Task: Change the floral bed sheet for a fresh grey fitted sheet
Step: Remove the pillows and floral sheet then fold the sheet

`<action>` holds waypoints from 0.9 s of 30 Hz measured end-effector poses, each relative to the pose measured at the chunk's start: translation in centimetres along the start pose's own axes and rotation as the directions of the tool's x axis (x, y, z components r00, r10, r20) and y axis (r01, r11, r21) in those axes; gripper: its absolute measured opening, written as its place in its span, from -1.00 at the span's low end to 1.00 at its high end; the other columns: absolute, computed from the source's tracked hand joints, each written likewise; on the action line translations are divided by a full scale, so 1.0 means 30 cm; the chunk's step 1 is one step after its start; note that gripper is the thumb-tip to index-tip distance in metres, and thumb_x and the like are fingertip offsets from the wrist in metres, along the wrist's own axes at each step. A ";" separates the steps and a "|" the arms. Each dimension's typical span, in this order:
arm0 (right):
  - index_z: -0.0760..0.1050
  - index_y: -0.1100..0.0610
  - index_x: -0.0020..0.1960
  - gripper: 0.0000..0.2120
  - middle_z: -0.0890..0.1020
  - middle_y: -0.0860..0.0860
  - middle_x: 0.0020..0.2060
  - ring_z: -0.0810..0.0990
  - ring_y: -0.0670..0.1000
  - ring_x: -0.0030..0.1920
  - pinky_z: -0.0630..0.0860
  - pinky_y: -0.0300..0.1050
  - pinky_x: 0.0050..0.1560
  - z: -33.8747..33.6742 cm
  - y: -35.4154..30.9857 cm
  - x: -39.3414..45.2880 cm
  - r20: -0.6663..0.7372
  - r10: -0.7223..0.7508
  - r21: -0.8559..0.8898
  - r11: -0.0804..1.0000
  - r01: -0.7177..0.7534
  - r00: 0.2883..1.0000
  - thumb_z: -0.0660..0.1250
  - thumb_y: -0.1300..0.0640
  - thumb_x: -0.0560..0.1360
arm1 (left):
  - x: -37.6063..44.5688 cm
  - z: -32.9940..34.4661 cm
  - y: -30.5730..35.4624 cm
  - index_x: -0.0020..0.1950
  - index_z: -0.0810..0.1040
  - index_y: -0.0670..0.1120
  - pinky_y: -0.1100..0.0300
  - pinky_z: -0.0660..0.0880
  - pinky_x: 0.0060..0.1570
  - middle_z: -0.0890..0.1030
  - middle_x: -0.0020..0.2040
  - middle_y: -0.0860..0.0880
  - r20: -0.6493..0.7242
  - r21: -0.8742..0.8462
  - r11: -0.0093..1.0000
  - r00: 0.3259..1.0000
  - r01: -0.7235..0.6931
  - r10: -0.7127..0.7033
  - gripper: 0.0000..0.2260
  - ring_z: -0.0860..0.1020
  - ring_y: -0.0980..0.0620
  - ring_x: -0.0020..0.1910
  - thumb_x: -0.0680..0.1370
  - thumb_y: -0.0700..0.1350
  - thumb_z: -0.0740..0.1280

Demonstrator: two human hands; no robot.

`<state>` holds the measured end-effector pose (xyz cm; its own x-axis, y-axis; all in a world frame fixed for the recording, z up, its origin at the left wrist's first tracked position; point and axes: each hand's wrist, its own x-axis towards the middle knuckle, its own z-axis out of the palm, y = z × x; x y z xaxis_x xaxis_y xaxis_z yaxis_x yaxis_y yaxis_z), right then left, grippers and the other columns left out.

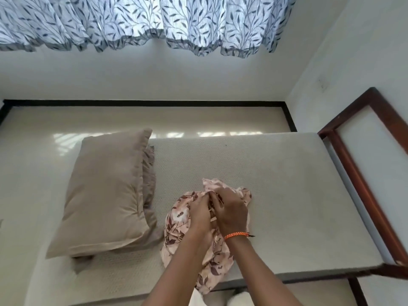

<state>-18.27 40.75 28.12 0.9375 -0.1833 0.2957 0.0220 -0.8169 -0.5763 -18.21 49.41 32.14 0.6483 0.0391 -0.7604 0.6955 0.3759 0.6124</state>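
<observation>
The pink floral sheet [178, 226] lies bunched in a small heap on the bare mattress [287, 195], near its front edge. My left hand [202, 214] and my right hand [230, 212] sit side by side on top of the heap, fingers curled into the cloth and gathering it. An orange cord is tied round my right wrist. Part of the sheet hangs down over the front edge of the mattress. No grey fitted sheet is in view.
A beige pillow [108, 195] lies on the left part of the mattress, partly over its edge. A dark wooden bed frame [362, 184] runs along the right end. The tiled floor [132, 120], a white wall and a leaf-patterned curtain [154, 21] lie beyond.
</observation>
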 end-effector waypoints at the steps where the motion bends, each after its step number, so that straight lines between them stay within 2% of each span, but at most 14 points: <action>1: 0.65 0.01 -0.02 -0.93 0.63 -0.12 -0.21 0.62 -0.06 -0.25 0.43 -0.21 -0.36 0.003 0.015 -0.022 0.027 -0.006 -0.034 0.999 0.007 1.000 0.45 0.02 0.60 | -0.004 0.000 -0.001 -0.05 0.67 -0.08 0.05 0.62 -0.25 0.67 -0.23 -0.02 -0.005 -0.019 1.000 1.000 0.017 -0.017 -0.75 0.66 0.00 -0.22 0.72 -0.08 0.25; 5: 0.69 -0.02 0.16 -0.81 0.61 -0.13 -0.18 0.62 -0.05 -0.25 0.51 -0.15 -0.42 -0.003 0.045 -0.044 0.062 -0.121 -0.130 0.983 0.128 0.991 0.36 -0.01 0.62 | -0.007 0.009 0.000 -0.10 0.63 -0.08 0.07 0.60 -0.24 0.67 -0.30 0.03 -0.006 -0.069 0.997 0.999 0.043 -0.043 -0.71 0.64 0.02 -0.24 0.73 -0.11 0.19; 8: 0.69 -0.01 0.18 -0.73 0.60 -0.10 -0.22 0.61 -0.01 -0.32 0.49 -0.14 -0.47 -0.012 0.045 -0.027 0.050 -0.184 -0.218 0.957 0.190 0.982 0.25 -0.03 0.64 | -0.017 0.019 0.003 -0.11 0.63 -0.08 0.10 0.61 -0.23 0.68 -0.28 0.03 0.014 -0.141 0.988 0.998 0.059 -0.057 -0.70 0.65 0.06 -0.26 0.74 -0.08 0.20; 11: 0.69 0.01 0.16 -0.77 0.60 -0.08 -0.25 0.58 -0.01 -0.38 0.49 -0.14 -0.52 -0.025 0.043 -0.024 0.019 -0.161 -0.279 0.947 0.159 0.987 0.30 -0.01 0.64 | -0.037 0.025 0.020 -0.01 0.68 -0.13 0.19 0.63 -0.30 0.73 -0.19 -0.01 0.066 -0.274 0.957 0.995 0.094 -0.078 -0.71 0.71 0.07 -0.23 0.74 -0.02 0.24; 14: 0.71 0.04 0.15 -0.82 0.64 -0.07 -0.26 0.58 -0.01 -0.41 0.48 -0.15 -0.53 -0.038 0.033 -0.028 -0.041 -0.092 -0.277 0.958 0.078 0.995 0.42 0.02 0.61 | -0.064 0.022 0.023 -0.04 0.70 -0.14 0.17 0.64 -0.36 0.73 -0.18 -0.05 0.100 -0.332 0.937 0.992 0.110 -0.080 -0.69 0.71 0.02 -0.24 0.72 -0.01 0.26; 15: 0.70 0.03 0.16 -0.80 0.64 -0.06 -0.26 0.58 -0.01 -0.42 0.49 -0.15 -0.53 -0.041 0.026 -0.029 -0.042 -0.102 -0.266 0.960 0.087 0.994 0.37 -0.01 0.62 | -0.069 0.023 0.020 -0.02 0.71 -0.15 0.15 0.67 -0.31 0.73 -0.15 -0.07 0.106 -0.359 0.926 0.991 0.113 -0.079 -0.69 0.72 0.01 -0.22 0.72 -0.01 0.26; 18: 0.70 -0.02 0.17 -0.65 0.60 -0.09 -0.27 0.55 -0.04 -0.42 0.47 -0.19 -0.53 -0.047 0.006 -0.034 0.008 -0.205 -0.276 0.940 0.199 0.979 0.18 -0.10 0.63 | -0.071 0.023 0.003 0.13 0.69 -0.22 0.11 0.66 0.06 0.73 0.00 -0.14 0.098 -0.440 0.893 0.994 0.093 -0.056 -0.69 0.73 -0.05 -0.04 0.73 -0.02 0.27; 20: 0.70 -0.06 0.16 -0.64 0.56 -0.11 -0.26 0.52 -0.05 -0.43 0.41 -0.20 -0.53 -0.046 0.007 -0.044 0.042 -0.240 -0.270 0.932 0.242 0.970 0.17 -0.13 0.63 | -0.076 0.013 0.001 0.16 0.67 -0.28 0.08 0.66 0.12 0.72 0.09 -0.23 0.098 -0.477 0.875 0.994 0.086 -0.045 -0.61 0.74 -0.12 0.04 0.74 0.03 0.25; 23: 0.66 -0.10 0.19 -0.69 0.51 -0.12 -0.23 0.50 -0.05 -0.41 0.53 -0.12 -0.43 -0.037 0.017 -0.064 0.092 -0.216 -0.228 0.946 0.232 0.972 0.19 -0.14 0.64 | -0.119 0.005 0.013 0.22 0.63 -0.33 0.06 0.69 0.13 0.71 0.15 -0.28 0.171 -0.476 0.872 0.985 0.116 -0.038 -0.49 0.71 -0.19 0.18 0.71 0.14 0.27; 25: 0.64 -0.08 0.11 -0.73 0.49 -0.10 -0.24 0.48 -0.03 -0.43 0.56 -0.05 -0.41 -0.030 0.010 -0.075 0.104 -0.177 -0.187 0.963 0.194 0.979 0.20 -0.13 0.66 | -0.134 0.011 0.015 0.26 0.61 -0.32 0.04 0.63 0.27 0.70 0.14 -0.23 0.165 -0.464 0.876 0.984 0.134 -0.063 -0.59 0.65 -0.20 0.30 0.71 0.05 0.31; 26: 0.63 -0.05 0.08 -0.73 0.50 -0.10 -0.23 0.49 -0.02 -0.43 0.56 -0.03 -0.44 -0.032 0.002 -0.081 0.103 -0.169 -0.168 0.968 0.185 0.980 0.19 -0.11 0.67 | -0.129 0.012 0.012 0.30 0.60 -0.32 0.02 0.60 0.31 0.70 0.13 -0.21 0.144 -0.452 0.882 0.986 0.136 -0.079 -0.63 0.65 -0.19 0.30 0.72 -0.01 0.32; 27: 0.63 -0.04 0.11 -0.73 0.53 -0.09 -0.20 0.52 -0.01 -0.41 0.56 0.00 -0.47 -0.037 -0.005 -0.086 0.102 -0.170 -0.150 0.971 0.184 0.980 0.18 -0.10 0.67 | -0.121 0.008 0.014 0.32 0.59 -0.34 0.04 0.62 0.28 0.71 0.12 -0.21 0.118 -0.443 0.887 0.989 0.131 -0.087 -0.64 0.67 -0.18 0.24 0.72 -0.04 0.32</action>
<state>-21.07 40.75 28.29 0.9507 0.0148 0.3098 0.1416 -0.9094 -0.3911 -20.20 49.22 35.19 0.6169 -0.1030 -0.7803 0.5647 0.7485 0.3477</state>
